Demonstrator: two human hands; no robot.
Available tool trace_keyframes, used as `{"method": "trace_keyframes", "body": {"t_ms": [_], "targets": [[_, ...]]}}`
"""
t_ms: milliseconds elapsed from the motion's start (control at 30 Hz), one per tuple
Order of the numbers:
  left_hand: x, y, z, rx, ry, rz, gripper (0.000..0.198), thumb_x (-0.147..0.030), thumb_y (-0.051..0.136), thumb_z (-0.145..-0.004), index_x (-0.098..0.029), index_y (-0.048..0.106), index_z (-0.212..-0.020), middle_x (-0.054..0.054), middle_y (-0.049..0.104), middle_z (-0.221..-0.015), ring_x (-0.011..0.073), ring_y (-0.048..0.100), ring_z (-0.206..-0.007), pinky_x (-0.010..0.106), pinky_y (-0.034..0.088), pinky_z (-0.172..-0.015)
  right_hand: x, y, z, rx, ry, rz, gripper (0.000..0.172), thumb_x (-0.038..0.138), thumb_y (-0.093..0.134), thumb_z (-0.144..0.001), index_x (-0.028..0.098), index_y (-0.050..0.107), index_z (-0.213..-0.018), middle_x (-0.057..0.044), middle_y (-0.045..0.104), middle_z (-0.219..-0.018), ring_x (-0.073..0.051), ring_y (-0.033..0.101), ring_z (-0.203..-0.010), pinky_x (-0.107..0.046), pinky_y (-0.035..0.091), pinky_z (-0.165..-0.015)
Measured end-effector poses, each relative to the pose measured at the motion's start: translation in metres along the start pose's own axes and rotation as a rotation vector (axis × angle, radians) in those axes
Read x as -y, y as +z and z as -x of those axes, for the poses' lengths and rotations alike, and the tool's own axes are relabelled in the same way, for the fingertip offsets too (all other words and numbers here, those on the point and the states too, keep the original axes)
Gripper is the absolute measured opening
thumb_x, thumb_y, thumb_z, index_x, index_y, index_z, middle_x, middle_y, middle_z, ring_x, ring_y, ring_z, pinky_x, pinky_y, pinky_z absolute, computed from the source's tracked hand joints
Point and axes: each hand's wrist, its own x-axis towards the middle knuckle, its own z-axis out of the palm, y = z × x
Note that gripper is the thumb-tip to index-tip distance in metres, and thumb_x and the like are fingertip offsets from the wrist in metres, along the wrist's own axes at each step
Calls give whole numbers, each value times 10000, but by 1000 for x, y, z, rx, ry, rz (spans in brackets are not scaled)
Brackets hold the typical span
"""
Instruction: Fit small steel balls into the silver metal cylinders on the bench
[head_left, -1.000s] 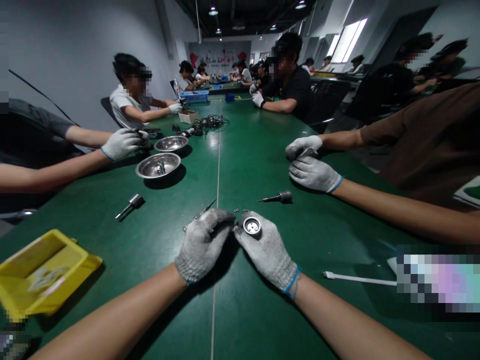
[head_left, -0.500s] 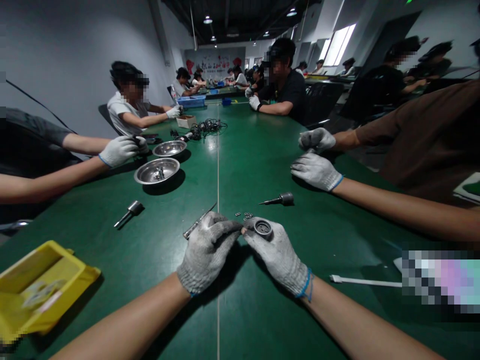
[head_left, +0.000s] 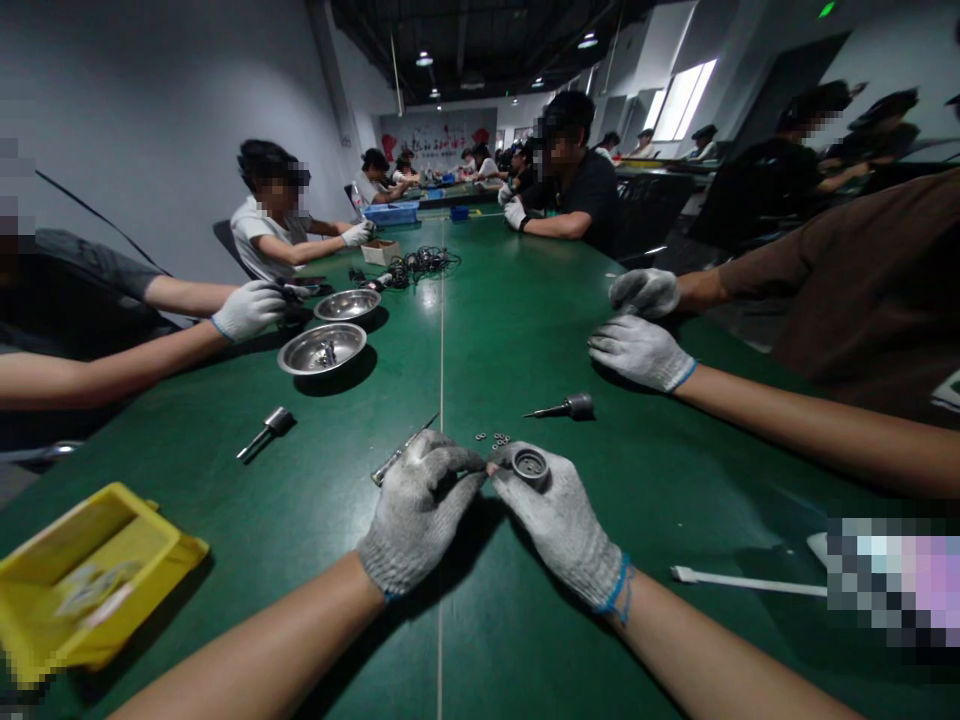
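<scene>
My left hand (head_left: 421,512) and my right hand (head_left: 564,530), both in grey-white knit gloves, meet at the fingertips low over the green table (head_left: 465,620). In my right hand rests a round, dark grey metal cup-shaped part (head_left: 531,466), its hollow face turned up. My left thumb and fingers are pinched together beside the right fingertips; anything between them is too small or hidden to make out. Several small metal rings (head_left: 501,441) lie just beyond my fingers. Partly behind my left hand is a thin, pointed metal tool (head_left: 396,458).
Cylinder-headed metal tools lie at left (head_left: 276,424) and right (head_left: 577,406). A yellow bin (head_left: 176,555) stands near left, with steel bowls (head_left: 286,358) farther off. A white cable (head_left: 750,580) lies at right. Co-workers' gloved hands (head_left: 649,352) work on both sides.
The whole view has shifted slightly, so things sit a little lower and to the right. My hands keep nearly the same pose, with fingertips together and the cup-shaped part still in the right.
</scene>
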Motion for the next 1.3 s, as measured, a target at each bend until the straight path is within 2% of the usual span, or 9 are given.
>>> {"method": "trace_keyframes", "body": {"t_ms": [300,500,833,1300], "targets": [[-3,-1,-2,-13,34,-20,132,-295,637,-988,-212,726,-938,59,690,-895,186,688,-819,328,581,-764,-2,1,0,-14,8,-3,160,336,695,-793,189,740,-749,-67,790,-747,-238,745,-697,-318,587,-644],[0,1,-1,-23,59,-31,98,-256,638,-982,-214,726,-963,58,695,-901,187,694,-827,322,575,-755,-1,1,0,-30,6,3,166,341,686,-796,193,737,-741,-69,791,-752,-245,749,-713,-325,592,-667],[1,2,-1,-55,123,-18,57,-177,663,-958,-189,718,-971,44,681,-891,171,677,-814,290,548,-726,-2,0,0,17,18,13,184,352,672,-823,196,704,-732,-57,772,-740,-224,727,-710,-292,565,-650],[1,1,-1,-59,128,-36,47,-180,658,-960,-184,703,-946,52,682,-898,178,675,-828,297,553,-739,-3,0,1,24,-3,15,176,341,665,-825,197,694,-727,-43,758,-727,-209,709,-698,-280,548,-645]]}}
